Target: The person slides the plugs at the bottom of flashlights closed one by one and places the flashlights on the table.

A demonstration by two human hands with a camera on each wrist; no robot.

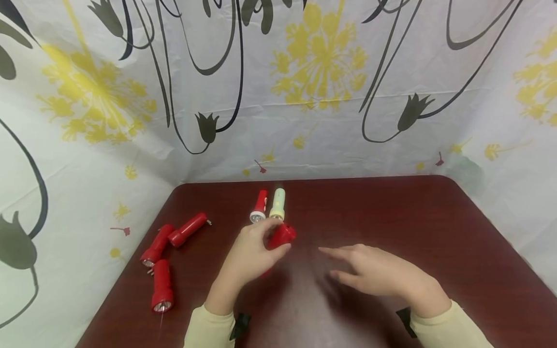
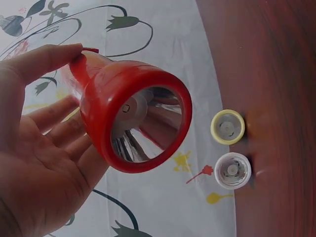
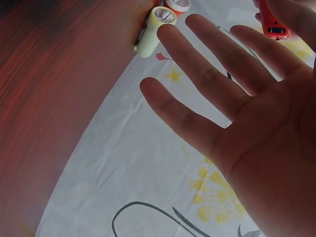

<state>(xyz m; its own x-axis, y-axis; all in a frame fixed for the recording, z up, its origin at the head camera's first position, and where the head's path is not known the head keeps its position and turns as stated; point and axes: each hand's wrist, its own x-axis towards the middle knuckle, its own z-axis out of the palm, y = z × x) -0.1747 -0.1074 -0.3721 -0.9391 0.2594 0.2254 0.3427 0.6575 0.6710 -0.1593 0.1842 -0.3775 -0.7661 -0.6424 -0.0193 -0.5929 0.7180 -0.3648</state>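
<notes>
A red flashlight [image 2: 98, 98] is gripped in my left hand [image 1: 250, 253], thumb on one side and fingers on the other. Its wide lens end faces the left wrist camera; in the head view the hand covers much of it. My right hand [image 1: 374, 270] hovers over the table with its fingers spread and nothing in them, also plain in the right wrist view. Just beyond the left hand lie a pale green flashlight with a yellow rim [image 1: 278, 202] and a small red flashlight with a white rim [image 1: 260, 205], side by side.
On the table's left side lie three more red flashlights: one near the edge [image 1: 157, 245], one angled beside it [image 1: 188, 230] and one closer to me [image 1: 162, 286]. The dark red tabletop [image 1: 391, 212] meets a white floral sheet [image 1: 322, 140] at the back and sides.
</notes>
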